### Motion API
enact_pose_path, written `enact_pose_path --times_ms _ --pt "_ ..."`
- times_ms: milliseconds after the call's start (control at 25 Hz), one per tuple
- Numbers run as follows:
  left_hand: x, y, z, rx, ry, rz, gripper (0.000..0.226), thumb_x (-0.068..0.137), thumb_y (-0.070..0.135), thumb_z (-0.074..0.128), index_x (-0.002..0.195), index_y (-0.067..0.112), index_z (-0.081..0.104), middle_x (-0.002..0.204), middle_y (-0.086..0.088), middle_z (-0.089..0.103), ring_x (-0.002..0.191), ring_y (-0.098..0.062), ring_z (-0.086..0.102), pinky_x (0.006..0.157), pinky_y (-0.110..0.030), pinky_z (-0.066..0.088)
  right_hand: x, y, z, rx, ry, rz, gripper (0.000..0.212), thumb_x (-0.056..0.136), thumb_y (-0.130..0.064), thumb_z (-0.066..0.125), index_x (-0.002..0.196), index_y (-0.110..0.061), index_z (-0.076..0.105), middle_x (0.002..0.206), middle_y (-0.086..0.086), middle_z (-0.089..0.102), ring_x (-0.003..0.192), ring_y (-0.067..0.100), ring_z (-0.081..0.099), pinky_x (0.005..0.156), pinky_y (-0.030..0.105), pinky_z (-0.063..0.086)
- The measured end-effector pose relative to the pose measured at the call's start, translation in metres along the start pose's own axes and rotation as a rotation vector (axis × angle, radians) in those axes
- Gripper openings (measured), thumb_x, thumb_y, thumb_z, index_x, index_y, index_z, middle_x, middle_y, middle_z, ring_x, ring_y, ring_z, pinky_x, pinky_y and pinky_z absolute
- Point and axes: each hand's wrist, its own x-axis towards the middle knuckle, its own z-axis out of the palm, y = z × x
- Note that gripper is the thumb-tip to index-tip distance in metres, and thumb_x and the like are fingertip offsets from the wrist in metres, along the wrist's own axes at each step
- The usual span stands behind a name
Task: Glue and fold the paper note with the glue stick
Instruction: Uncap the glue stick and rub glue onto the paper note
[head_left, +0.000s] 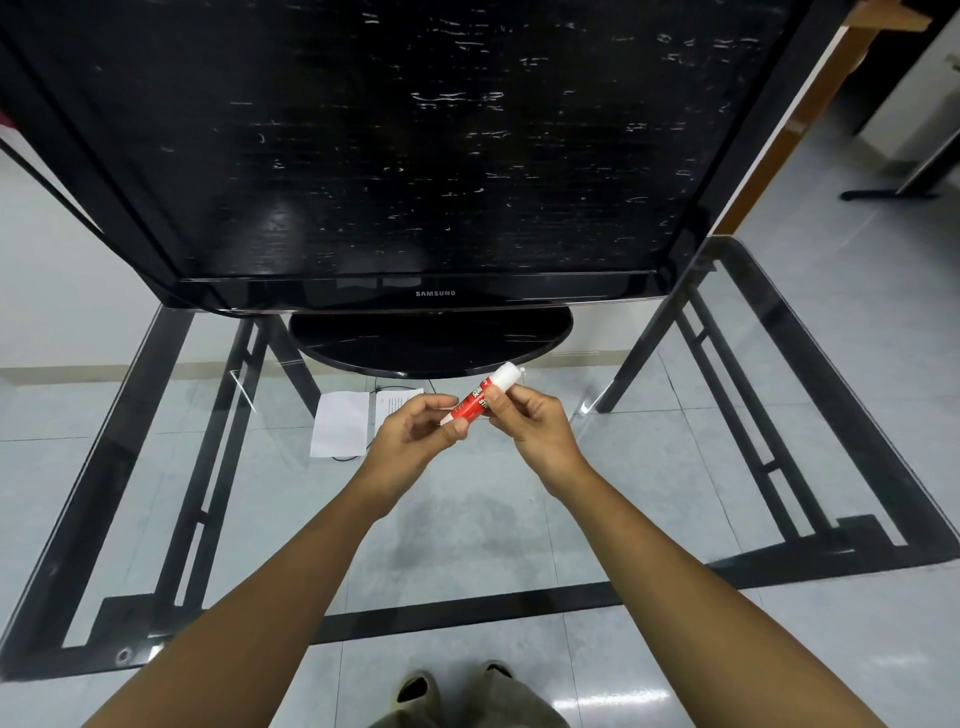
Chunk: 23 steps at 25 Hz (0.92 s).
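Shoes (457, 686) nearest, on floor under the glass table (649, 519). Both my hands hold the glue stick (480, 397) above the glass: left hand (415, 431) fingers pinch its lower end, right hand (535, 421) fingers grip the red barrel, white end pointing away. Note (340, 423) beyond, flat on the table, just left of the hands, unfolded. Second printed sheet (392, 402) beside it. TV (415, 156) farthest. Status, as I judge: gluing not begun; glue and fold both remain.
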Motion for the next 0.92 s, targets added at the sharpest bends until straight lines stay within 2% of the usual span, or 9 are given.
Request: enact_pose_path --times_ms 120,360,560,720,800,920 --pt "0.000 0.000 -0.001 -0.018 -0.007 0.019 0.025 0.078 0.038 0.065 0.101 0.029 0.069 0.100 0.002 0.072 0.093 -0.017 0.069 0.078 -0.021 0.054 0.002 -0.002 0.002 -0.031 -0.027 0.005 0.027 0.087 -0.033 0.060 0.104 -0.013 0.069 0.097 0.001 0.072 0.096 0.010 0.068 0.089 0.024 0.053" --pt "0.000 -0.002 -0.008 -0.052 0.026 -0.004 0.023 0.082 0.034 0.062 0.102 0.027 0.069 0.096 0.002 0.073 0.092 -0.017 0.069 0.075 -0.017 0.053 0.006 -0.005 0.009 0.021 -0.015 0.042 0.024 0.084 -0.028 0.066 0.105 -0.015 0.069 0.098 0.000 0.072 0.095 0.007 0.066 0.083 0.018 0.051" --pt "-0.003 -0.005 -0.017 -0.066 0.024 -0.010 0.031 0.079 0.036 0.064 0.108 0.027 0.067 0.107 0.002 0.070 0.093 -0.019 0.069 0.077 -0.020 0.053 0.011 -0.007 0.020 -0.018 -0.013 0.017 0.026 0.081 -0.024 0.069 0.104 -0.012 0.069 0.099 0.003 0.072 0.093 0.008 0.067 0.078 0.015 0.050" --pt "-0.011 -0.011 -0.034 -0.095 0.112 -0.035 0.031 0.080 0.037 0.063 0.108 0.024 0.068 0.101 0.004 0.071 0.094 -0.019 0.068 0.081 -0.023 0.054 0.021 0.003 0.032 0.040 -0.089 0.095 0.039 0.080 -0.028 0.071 0.117 -0.021 0.062 0.100 -0.013 0.069 0.096 0.000 0.065 0.072 0.009 0.049" --pt "-0.017 -0.013 -0.050 -0.117 0.178 -0.050 0.029 0.080 0.038 0.062 0.106 0.026 0.068 0.101 0.005 0.072 0.094 -0.019 0.068 0.083 -0.024 0.055 0.029 0.018 0.039 -0.089 0.003 0.130 0.039 0.084 -0.033 0.067 0.121 -0.022 0.059 0.099 -0.017 0.064 0.098 0.002 0.061 0.074 0.010 0.047" --pt "-0.026 -0.014 -0.075 -0.156 0.260 -0.061 0.029 0.078 0.039 0.063 0.104 0.028 0.070 0.103 0.004 0.072 0.095 -0.020 0.068 0.081 -0.022 0.055 0.044 0.050 0.051 -0.361 0.169 0.137 0.028 0.089 -0.027 0.060 0.113 -0.013 0.062 0.110 0.000 0.065 0.100 0.013 0.060 0.083 0.018 0.045"
